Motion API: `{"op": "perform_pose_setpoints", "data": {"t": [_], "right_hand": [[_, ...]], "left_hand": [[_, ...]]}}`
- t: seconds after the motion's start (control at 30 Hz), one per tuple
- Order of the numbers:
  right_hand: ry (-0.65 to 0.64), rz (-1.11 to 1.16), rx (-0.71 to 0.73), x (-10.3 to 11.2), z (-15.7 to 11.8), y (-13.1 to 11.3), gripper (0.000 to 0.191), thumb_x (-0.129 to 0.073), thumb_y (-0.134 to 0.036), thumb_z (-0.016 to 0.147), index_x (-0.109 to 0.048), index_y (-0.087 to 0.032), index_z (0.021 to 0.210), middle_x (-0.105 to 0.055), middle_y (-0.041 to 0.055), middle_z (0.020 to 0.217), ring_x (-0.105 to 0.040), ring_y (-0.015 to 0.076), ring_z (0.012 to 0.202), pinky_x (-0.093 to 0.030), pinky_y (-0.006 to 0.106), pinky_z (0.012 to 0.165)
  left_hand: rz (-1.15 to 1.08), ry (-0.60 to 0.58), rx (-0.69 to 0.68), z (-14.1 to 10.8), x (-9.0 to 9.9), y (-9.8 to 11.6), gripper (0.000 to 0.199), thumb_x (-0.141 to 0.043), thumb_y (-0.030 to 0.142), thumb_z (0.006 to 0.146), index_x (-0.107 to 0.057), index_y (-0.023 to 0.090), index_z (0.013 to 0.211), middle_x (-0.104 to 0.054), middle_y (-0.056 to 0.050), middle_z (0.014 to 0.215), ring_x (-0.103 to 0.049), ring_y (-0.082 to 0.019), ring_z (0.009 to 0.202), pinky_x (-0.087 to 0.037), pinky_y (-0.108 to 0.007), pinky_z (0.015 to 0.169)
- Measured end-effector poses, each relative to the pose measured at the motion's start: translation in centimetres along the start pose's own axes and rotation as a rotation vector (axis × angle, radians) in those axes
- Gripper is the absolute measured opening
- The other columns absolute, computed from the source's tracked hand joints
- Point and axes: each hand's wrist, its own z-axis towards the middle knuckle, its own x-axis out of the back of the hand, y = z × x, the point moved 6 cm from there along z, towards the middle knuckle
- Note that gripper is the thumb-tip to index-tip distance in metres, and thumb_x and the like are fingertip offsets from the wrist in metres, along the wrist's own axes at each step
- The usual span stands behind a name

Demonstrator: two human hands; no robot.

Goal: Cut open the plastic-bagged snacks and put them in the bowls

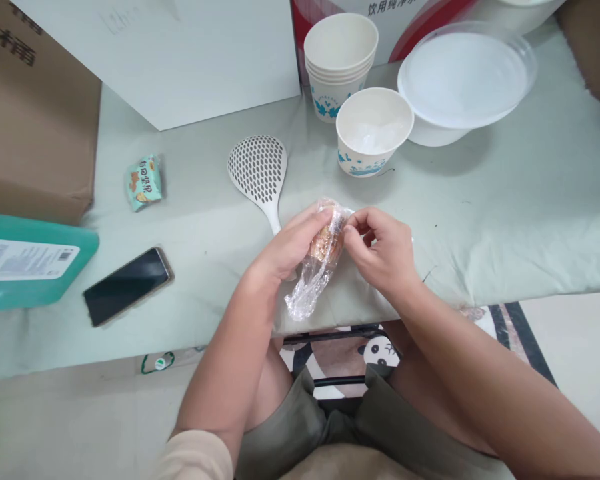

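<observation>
A golden-brown food item in clear plastic wrap is held over the table's front edge, the loose end of the wrap hanging toward me. My left hand grips it from the left, thumb on top. At its upper right, my right hand pinches the edge of the wrap between thumb and forefinger. Just beyond my left hand lies a white slotted skimmer, its handle partly hidden under that hand. A paper cup with something clear inside stands behind my right hand.
Stacked paper cups and a lidded white bowl stand at the back, near a white box. On the left are a small green packet, a phone, a teal container and a cardboard box.
</observation>
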Motion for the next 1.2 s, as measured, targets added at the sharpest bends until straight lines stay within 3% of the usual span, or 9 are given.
{"op": "perform_pose_setpoints", "data": {"t": [0.17, 0.27, 0.47, 0.67, 0.87, 1.07, 1.2], "right_hand": [[-0.007, 0.028, 0.011, -0.5, -0.2, 0.2, 0.008, -0.066, -0.028, 0.084, -0.072, -0.023, 0.086, -0.075, 0.0004, 0.077, -0.064, 0.0147, 0.065, -0.050, 0.030, 0.064], [0.041, -0.007, 0.061, -0.4, -0.4, 0.1, 0.013, -0.063, -0.024, 0.086, -0.076, -0.023, 0.084, -0.077, 0.0013, 0.079, -0.065, 0.0148, 0.065, -0.051, 0.030, 0.065], [0.082, -0.148, 0.052, -0.2, -0.4, 0.2, 0.009, -0.062, -0.023, 0.080, -0.065, -0.023, 0.072, -0.070, 0.0001, 0.069, -0.061, 0.0153, 0.062, -0.046, 0.029, 0.062], [0.050, -0.059, 0.023, 0.2, 0.2, 0.2, 0.009, -0.056, -0.023, 0.078, -0.054, -0.024, 0.069, -0.061, -0.0021, 0.062, -0.051, 0.0135, 0.054, -0.043, 0.030, 0.059], [0.074, -0.024, -0.023, 0.9, 0.7, 0.9, 0.007, -0.052, -0.022, 0.079, -0.052, -0.024, 0.073, -0.058, -0.0024, 0.064, -0.053, 0.0147, 0.059, -0.042, 0.031, 0.061], [0.089, -0.044, -0.046, 2.4, 1.4, 1.6, 0.012, -0.051, -0.017, 0.082, -0.050, -0.025, 0.072, -0.059, -0.0018, 0.063, -0.049, 0.0150, 0.057, -0.038, 0.032, 0.058], [0.072, 0.015, -0.063, 3.0, 1.3, 1.9, 0.015, -0.050, -0.015, 0.085, -0.050, -0.025, 0.072, -0.061, -0.0008, 0.063, -0.050, 0.0158, 0.058, -0.038, 0.031, 0.057]], "left_hand": [[0.040, 0.040, -0.052, 0.2, 0.5, -0.3, 0.030, -0.067, 0.050, 0.095, -0.065, 0.021, 0.100, -0.064, -0.001, 0.090, -0.059, -0.015, 0.080, -0.045, -0.027, 0.071], [0.045, 0.060, -0.074, 0.3, 0.6, -0.4, 0.029, -0.066, 0.050, 0.096, -0.064, 0.021, 0.097, -0.063, 0.000, 0.089, -0.057, -0.014, 0.079, -0.044, -0.026, 0.072], [0.071, 0.032, -0.045, 0.2, 0.0, -0.4, 0.025, -0.064, 0.046, 0.098, -0.065, 0.021, 0.096, -0.062, 0.000, 0.087, -0.059, -0.014, 0.081, -0.045, -0.026, 0.072], [0.064, 0.031, -0.026, 0.2, 0.3, -0.1, 0.033, -0.069, 0.052, 0.093, -0.070, 0.022, 0.106, -0.066, -0.001, 0.088, -0.060, -0.014, 0.078, -0.046, -0.026, 0.069], [0.040, 0.013, 0.026, -0.4, 0.8, 0.3, 0.031, -0.074, 0.047, 0.091, -0.073, 0.021, 0.107, -0.069, -0.001, 0.089, -0.060, -0.014, 0.076, -0.045, -0.025, 0.069], [-0.015, -0.033, 0.171, -1.6, 1.4, 0.2, 0.039, -0.087, 0.043, 0.080, -0.078, 0.020, 0.110, -0.076, -0.002, 0.097, -0.063, -0.013, 0.079, -0.046, -0.024, 0.071], [-0.062, -0.005, 0.203, -2.0, 2.1, 0.6, 0.029, -0.085, 0.035, 0.082, -0.080, 0.017, 0.105, -0.078, -0.003, 0.094, -0.068, -0.013, 0.079, -0.050, -0.022, 0.070]]}}
